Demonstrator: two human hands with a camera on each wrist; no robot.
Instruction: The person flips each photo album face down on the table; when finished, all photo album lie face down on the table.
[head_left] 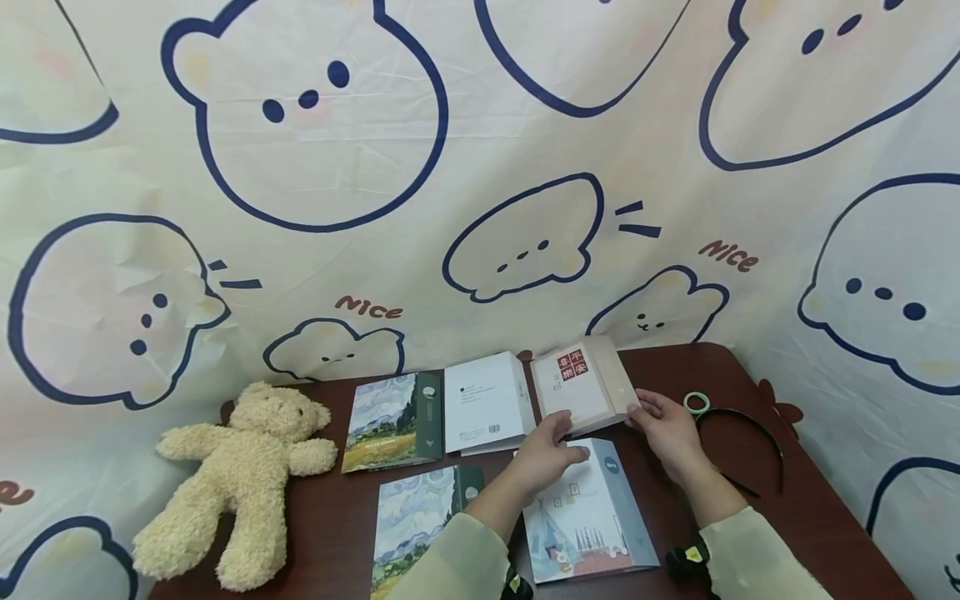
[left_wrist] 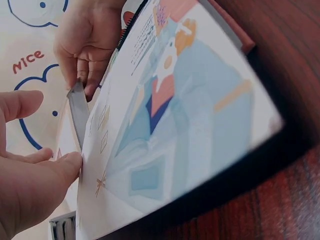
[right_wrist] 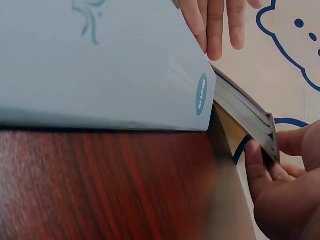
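A beige book (head_left: 588,383) with a red square of characters lies at the back of the dark table, slightly askew. My right hand (head_left: 671,429) pinches its near right corner between thumb and fingers, which the right wrist view shows at the book's end (right_wrist: 270,142). Beside the near left corner is my left hand (head_left: 543,454), its fingers fairly straight and its thumb over the top of a blue-and-white illustrated book (head_left: 581,517). That book fills much of the left wrist view. Whether the left fingers touch the beige book, I cannot tell.
A white book (head_left: 487,400) and a landscape-painting book (head_left: 393,421) lie to the left, with a second landscape book (head_left: 416,521) nearer. A cream teddy bear (head_left: 247,483) lies far left. On the right are a black headband (head_left: 772,442) and a green ring (head_left: 696,403). Patterned cloth (head_left: 525,142) hangs behind.
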